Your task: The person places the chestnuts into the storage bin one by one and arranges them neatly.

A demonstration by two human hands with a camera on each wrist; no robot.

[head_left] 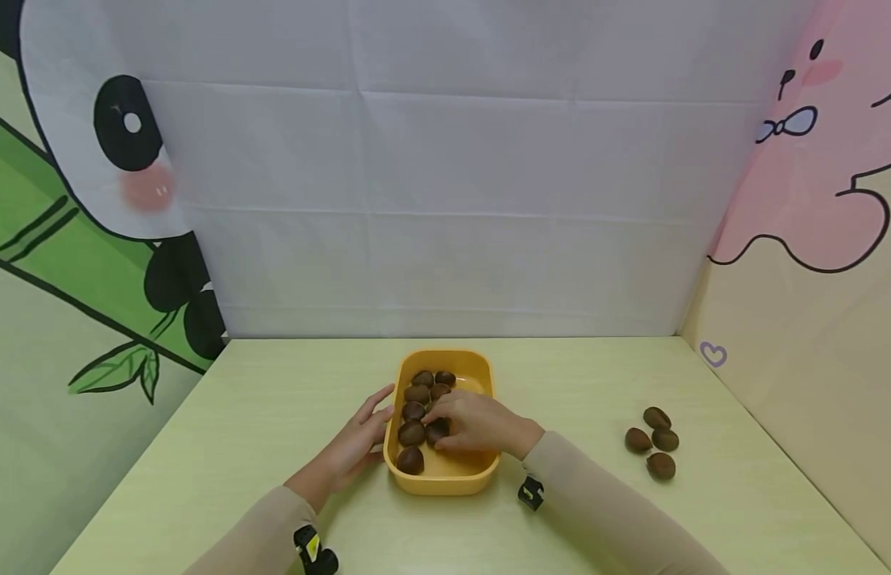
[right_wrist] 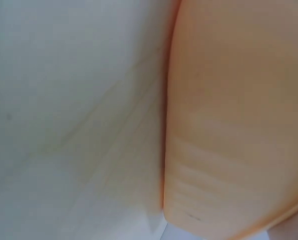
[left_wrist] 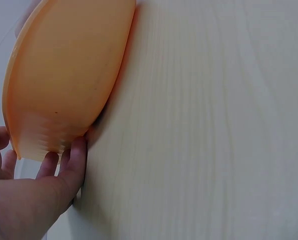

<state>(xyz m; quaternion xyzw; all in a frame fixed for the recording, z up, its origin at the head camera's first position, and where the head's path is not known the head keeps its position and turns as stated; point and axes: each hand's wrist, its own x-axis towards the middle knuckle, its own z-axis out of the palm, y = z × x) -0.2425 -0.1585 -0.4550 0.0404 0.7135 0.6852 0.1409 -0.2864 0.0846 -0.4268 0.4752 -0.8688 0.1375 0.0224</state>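
Observation:
A yellow-orange plastic tray (head_left: 445, 485) stands on the table, with several brown chestnuts (head_left: 410, 434) lined up mostly along its left half. Reaching in over the right rim, my right hand (head_left: 485, 423) pinches a chestnut (head_left: 437, 432) between thumb and fingers, low in the tray. My left hand (head_left: 354, 449) rests its extended fingers against the tray's left outer wall. In the left wrist view, those fingertips (left_wrist: 79, 145) touch the orange wall (left_wrist: 69, 65). The right wrist view shows only the tray's outer side (right_wrist: 238, 115); the right hand's fingers are hidden there.
Several loose chestnuts (head_left: 661, 465) lie in a group on the right side of the pale wooden table (head_left: 575, 383). A white sheet (head_left: 453, 160) hangs behind the table's far edge, and decorated walls stand to the left and right.

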